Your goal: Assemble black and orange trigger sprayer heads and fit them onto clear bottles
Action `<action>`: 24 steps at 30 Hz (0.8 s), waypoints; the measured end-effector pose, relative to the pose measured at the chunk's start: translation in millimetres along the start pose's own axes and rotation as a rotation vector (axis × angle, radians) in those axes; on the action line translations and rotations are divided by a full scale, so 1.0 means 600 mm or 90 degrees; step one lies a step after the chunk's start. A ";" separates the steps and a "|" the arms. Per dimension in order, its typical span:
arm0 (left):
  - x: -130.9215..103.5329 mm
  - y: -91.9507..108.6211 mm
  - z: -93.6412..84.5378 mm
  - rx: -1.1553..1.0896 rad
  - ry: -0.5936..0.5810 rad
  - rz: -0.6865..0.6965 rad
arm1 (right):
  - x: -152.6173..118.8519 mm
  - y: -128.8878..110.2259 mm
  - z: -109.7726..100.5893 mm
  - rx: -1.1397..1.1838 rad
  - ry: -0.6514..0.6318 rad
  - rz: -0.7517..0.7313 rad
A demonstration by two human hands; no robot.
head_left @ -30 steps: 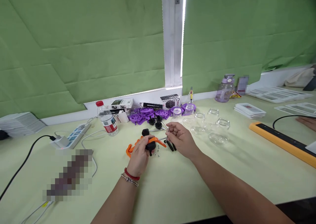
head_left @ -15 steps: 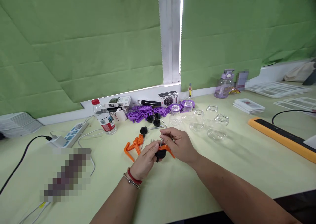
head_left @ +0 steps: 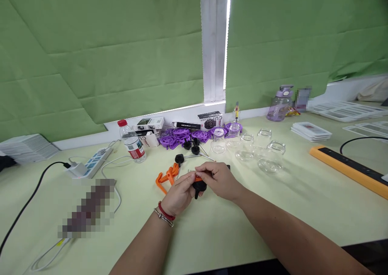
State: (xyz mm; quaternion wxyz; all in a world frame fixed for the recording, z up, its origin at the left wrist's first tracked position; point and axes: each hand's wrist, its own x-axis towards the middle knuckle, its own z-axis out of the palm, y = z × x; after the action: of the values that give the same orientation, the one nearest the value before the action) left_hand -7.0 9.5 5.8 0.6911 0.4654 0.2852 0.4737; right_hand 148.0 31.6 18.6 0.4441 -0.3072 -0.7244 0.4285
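Note:
My left hand (head_left: 180, 194) grips a black knob-like part (head_left: 199, 186) with an orange piece (head_left: 198, 178) on top of it. Thumb and fingers of my right hand (head_left: 220, 180) are closed at the orange piece, partly hiding it. A small dark end sticks out behind my right hand. Left of the hands lie orange clamp-shaped parts (head_left: 167, 177). Beyond them are black knobs (head_left: 179, 158) with metal rods, and a few small metal pins are partly hidden behind my fingers.
Purple wheel-like parts (head_left: 181, 134) and boxes (head_left: 150, 123) line the back, beside a red-capped bottle (head_left: 133, 145). Several clear glass jars (head_left: 270, 158) stand right of centre. A power strip (head_left: 98, 162) with cables lies left, an orange-black bar (head_left: 348, 168) right.
The thin metal piece that stood up between my right fingertips no longer shows. My right fingers now press down closer to the orange piece. The view has shifted slightly.

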 end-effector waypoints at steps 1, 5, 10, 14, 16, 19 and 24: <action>0.000 -0.001 -0.002 -0.006 -0.001 0.003 | 0.000 -0.001 0.000 -0.041 -0.018 -0.031; 0.004 -0.004 -0.015 -0.040 0.034 0.024 | 0.002 -0.012 -0.003 -0.267 -0.060 -0.198; 0.010 -0.001 -0.020 -0.102 0.135 0.015 | 0.002 -0.019 -0.003 -0.402 -0.084 -0.229; 0.009 0.001 -0.015 -0.091 0.117 0.008 | 0.003 -0.012 -0.002 -0.400 -0.106 -0.234; 0.006 0.000 -0.015 -0.070 0.100 0.008 | 0.005 -0.006 -0.003 -0.378 -0.108 -0.241; 0.003 -0.003 -0.021 -0.054 0.070 -0.011 | 0.008 0.003 -0.007 -0.339 -0.107 -0.258; 0.002 -0.003 -0.032 -0.073 0.038 -0.033 | 0.011 0.005 -0.009 -0.331 -0.100 -0.300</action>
State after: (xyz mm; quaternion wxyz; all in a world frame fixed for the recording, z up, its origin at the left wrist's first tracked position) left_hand -21.7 17.5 -3.5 0.7199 0.4032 0.2903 0.4847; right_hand 150.2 40.2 19.9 0.3806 -0.2008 -0.8921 0.1379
